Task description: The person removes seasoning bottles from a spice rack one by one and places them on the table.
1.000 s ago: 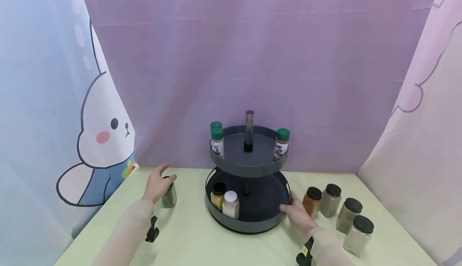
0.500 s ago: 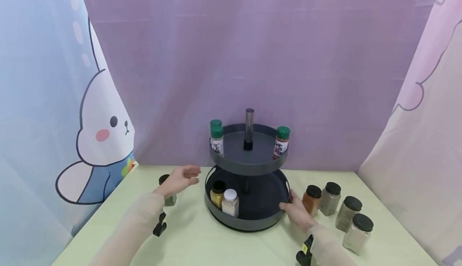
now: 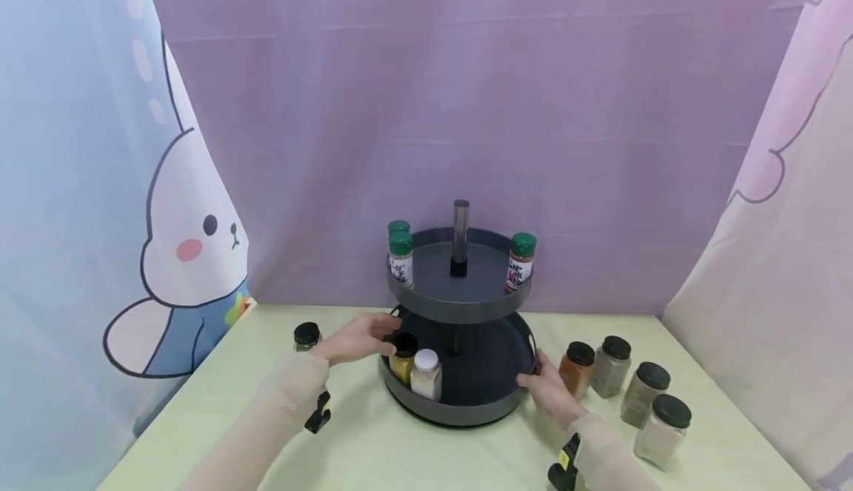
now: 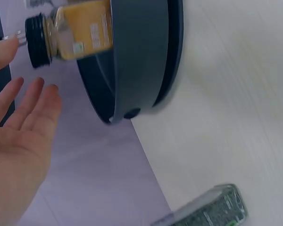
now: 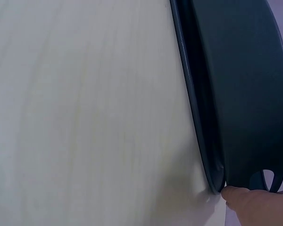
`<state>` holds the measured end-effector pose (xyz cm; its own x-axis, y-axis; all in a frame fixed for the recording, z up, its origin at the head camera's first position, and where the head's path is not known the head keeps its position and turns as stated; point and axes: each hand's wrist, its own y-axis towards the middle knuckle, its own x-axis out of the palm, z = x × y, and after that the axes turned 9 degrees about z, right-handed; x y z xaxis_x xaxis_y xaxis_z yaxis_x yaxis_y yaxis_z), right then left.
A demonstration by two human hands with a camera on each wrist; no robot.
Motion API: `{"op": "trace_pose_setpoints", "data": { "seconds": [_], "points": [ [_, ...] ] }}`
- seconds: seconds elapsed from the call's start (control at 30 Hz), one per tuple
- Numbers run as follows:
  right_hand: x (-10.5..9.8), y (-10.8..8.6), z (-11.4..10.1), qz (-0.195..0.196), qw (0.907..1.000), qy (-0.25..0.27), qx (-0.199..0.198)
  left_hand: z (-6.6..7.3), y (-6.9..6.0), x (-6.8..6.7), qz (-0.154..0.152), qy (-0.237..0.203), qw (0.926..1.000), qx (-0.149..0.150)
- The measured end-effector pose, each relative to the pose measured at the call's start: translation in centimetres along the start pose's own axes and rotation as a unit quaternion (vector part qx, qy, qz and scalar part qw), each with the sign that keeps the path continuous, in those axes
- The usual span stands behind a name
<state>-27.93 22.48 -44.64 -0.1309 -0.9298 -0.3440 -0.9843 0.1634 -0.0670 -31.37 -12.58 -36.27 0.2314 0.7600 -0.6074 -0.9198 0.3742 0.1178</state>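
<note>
A dark grey two-tier turntable point(image 3: 460, 415) stands on the table. On its lower tier, at the left, sit a yellow spice jar point(image 3: 401, 369) with a black cap and a pale jar point(image 3: 426, 381) with a white cap. My left hand point(image 3: 356, 339) is beside the yellow jar, thumb close to its cap and fingers loosely extended; the left wrist view shows the same hand point(image 4: 19, 150) holding nothing. At the right, my right hand point(image 3: 552, 393) grips the lower tray's rim near the handle cutout; its thumb point(image 5: 250, 202) is against the tray, other fingers mostly hidden.
Green-capped spice bottles point(image 3: 401, 265) stand at the upper tier's left, with another bottle point(image 3: 519, 267) at its right. Several black-capped jars point(image 3: 609, 369) are on the table's right. Left of the turntable, a green herb jar point(image 4: 212, 209) stands partly behind my left arm.
My left hand has moved right, from above the green herb jar to the yellow jar on the lower tier. My right hand has stayed at the tray's rim.
</note>
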Motion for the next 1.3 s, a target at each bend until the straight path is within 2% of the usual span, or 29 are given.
{"op": "trace_pose_setpoints", "data": {
  "seconds": [0.27, 0.43, 0.57, 1.03, 1.3],
  "points": [
    [0.0, 0.0, -0.2, -0.001, 1.0, 0.001, 0.009, 0.6, 0.6, 1.6, -0.016, 0.036, 0.999, 0.022],
    [0.0, 0.1, -0.1, -0.002, 0.9999, 0.009, 0.012, 0.7, 0.8, 2.2, -0.019, 0.059, 0.9979, 0.02],
    [0.0, 0.1, -0.1, 0.0, 0.9999, 0.008, 0.011, 0.6, 1.0, 2.5, -0.022, 0.062, 0.9977, 0.017],
    [0.1, -0.1, -0.2, -0.003, 0.9996, 0.027, -0.001, -0.4, 1.2, 3.3, -0.013, 0.029, 0.9995, 0.003],
    [0.1, 0.1, 0.1, 0.0, 0.9997, 0.024, 0.007, -1.0, 0.9, 3.7, -0.01, -0.016, 0.999, -0.04]
  ]
}}
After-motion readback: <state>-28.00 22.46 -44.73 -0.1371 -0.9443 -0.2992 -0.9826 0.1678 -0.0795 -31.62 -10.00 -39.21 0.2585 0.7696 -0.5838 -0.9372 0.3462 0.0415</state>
